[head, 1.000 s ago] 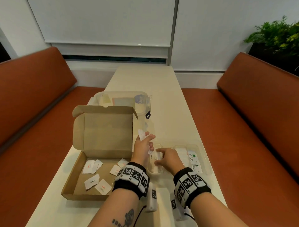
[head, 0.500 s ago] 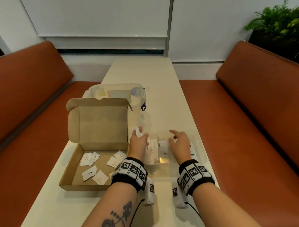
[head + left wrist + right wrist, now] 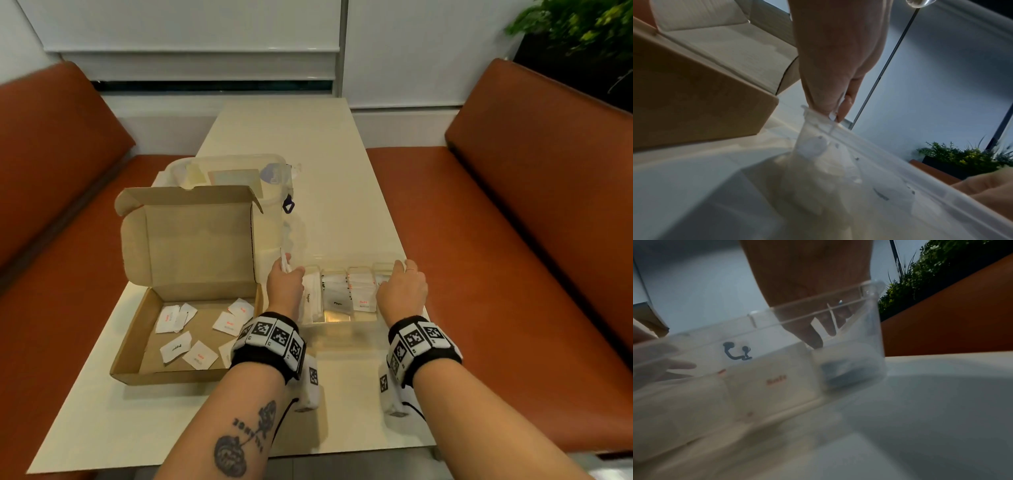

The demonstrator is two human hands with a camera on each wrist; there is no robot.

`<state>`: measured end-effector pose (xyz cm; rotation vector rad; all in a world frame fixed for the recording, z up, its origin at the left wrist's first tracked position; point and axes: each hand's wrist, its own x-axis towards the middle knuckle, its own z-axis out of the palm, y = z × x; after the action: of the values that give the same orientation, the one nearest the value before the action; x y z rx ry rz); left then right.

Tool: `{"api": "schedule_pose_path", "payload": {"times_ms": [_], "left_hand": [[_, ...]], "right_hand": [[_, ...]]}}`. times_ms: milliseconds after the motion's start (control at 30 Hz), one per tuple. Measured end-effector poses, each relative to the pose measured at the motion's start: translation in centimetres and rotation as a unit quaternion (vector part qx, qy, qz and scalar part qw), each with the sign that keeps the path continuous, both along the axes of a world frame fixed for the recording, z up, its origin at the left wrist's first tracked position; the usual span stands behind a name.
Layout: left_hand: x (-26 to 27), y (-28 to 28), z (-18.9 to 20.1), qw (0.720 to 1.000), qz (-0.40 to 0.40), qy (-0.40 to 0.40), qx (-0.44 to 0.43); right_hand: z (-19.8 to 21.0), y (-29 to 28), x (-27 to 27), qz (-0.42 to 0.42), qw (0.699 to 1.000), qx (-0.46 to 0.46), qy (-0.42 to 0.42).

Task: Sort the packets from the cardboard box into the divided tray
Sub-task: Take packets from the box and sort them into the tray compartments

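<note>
Divided tray (image 3: 342,323), bench: right hand (image 3: 404,291), formerly mid-tray, now hooks the far-right corner; left hand (image 3: 285,287) still pinches one packet (image 3: 284,263) at the far-left rim; cardboard box (image 3: 144,342) unemptied.

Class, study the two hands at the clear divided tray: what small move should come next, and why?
Probably lower the white packet pinched in the left hand into its matching compartment. The right hand holds the divided tray at its far end, and more packets wait in the cardboard box.
</note>
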<state>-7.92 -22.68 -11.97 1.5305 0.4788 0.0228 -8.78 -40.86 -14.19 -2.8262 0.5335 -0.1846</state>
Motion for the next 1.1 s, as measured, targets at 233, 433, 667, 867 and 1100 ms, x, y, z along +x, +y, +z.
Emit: {"api": "schedule_pose_path", "payload": {"times_ms": [233,433,667,867,1100], "left_hand": [[-0.9,0.2,-0.1,1.0,-0.005,-0.001,-0.014],[-1.0,-0.4,0.8,0.98,0.048,-0.03,-0.188],[-1.3,-1.6,1.9,0.896,0.038,-0.071,-0.438],[-2.3,-3.5,1.1,0.904,-0.007,-0.082,-0.419],[-3.8,-4.9,0.3,0.934,0.041,-0.069,-0.349]], "right_hand": [[-0.3,0.2,-1.0,-0.001,1.0,-0.005,-0.007],[1.0,1.0,-1.3,0.01,0.994,0.07,-0.078],[4.3,4.1,-1.5,0.145,0.874,0.457,-0.076],[4.1,4.1,-2.1,0.159,0.815,0.557,-0.013],[3.1,1.9,-1.8,0.143,0.802,0.58,-0.013]]}}
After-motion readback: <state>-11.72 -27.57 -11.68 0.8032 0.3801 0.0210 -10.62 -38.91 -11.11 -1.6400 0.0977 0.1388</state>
